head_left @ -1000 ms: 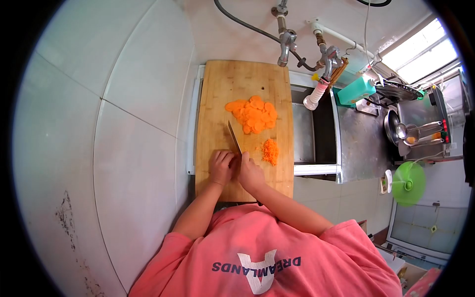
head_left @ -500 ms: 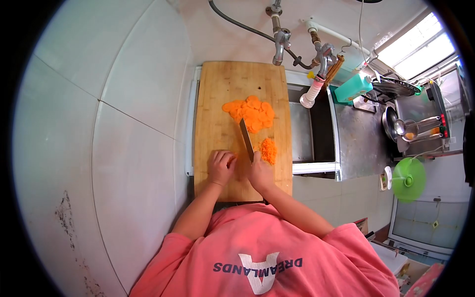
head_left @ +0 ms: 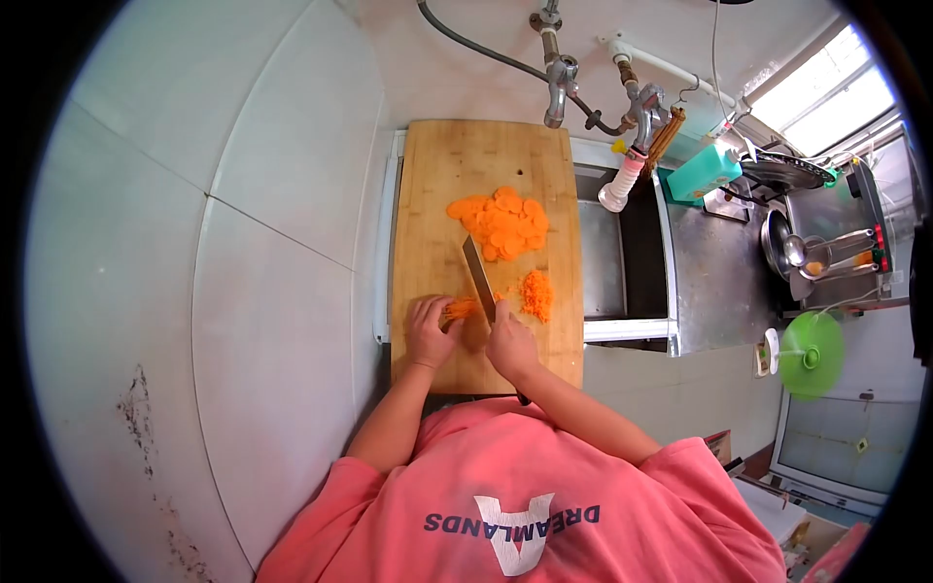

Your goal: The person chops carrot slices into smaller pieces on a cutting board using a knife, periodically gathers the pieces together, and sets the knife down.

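Note:
My right hand (head_left: 511,347) grips a kitchen knife (head_left: 479,276), its blade pointing away from me and slightly left over the wooden cutting board (head_left: 481,151). My left hand (head_left: 430,334) lies on the board to the left of the blade, fingers curled against a small bundle of carrot strips (head_left: 461,308). The strips reach towards the knife; whether the edge touches them is hard to tell. To the right of the blade sits a small heap of finely chopped carrot (head_left: 535,296). Beyond the knife tip, thin round carrot slices (head_left: 501,223) are spread in a pile.
A tiled wall (head_left: 277,282) rises close on the left. Right of the board is a sink (head_left: 601,257), with taps (head_left: 646,107) above its far end. A metal counter (head_left: 714,282) holds a turquoise container (head_left: 702,173) and pans (head_left: 775,238). A green fan (head_left: 812,355) stands farther right.
My left hand has moved slightly left, and carrot strips now show between it and the knife. The blade has swung a little left. The view has shifted slightly.

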Available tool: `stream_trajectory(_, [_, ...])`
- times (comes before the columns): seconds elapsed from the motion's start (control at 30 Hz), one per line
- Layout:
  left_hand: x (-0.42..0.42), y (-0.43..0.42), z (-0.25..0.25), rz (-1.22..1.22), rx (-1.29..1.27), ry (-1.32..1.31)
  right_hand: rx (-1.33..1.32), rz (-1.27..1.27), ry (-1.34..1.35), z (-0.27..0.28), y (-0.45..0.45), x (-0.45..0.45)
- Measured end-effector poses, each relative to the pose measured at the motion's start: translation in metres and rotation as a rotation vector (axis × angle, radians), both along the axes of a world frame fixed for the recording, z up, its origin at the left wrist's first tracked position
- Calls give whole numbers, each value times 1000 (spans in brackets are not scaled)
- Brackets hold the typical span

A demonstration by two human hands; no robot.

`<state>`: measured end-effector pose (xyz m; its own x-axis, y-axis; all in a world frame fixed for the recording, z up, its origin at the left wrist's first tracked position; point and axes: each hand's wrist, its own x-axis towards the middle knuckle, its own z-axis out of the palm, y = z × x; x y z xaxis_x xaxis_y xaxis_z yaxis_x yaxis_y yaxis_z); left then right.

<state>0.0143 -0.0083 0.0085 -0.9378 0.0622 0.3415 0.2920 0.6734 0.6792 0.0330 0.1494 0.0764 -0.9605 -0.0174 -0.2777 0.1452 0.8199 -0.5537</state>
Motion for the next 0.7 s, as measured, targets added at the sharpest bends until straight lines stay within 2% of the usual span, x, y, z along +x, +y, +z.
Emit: stream_trajectory(0.7, [-7,2,3,-40,-2,62,27,51,-2,-1,-18,-9])
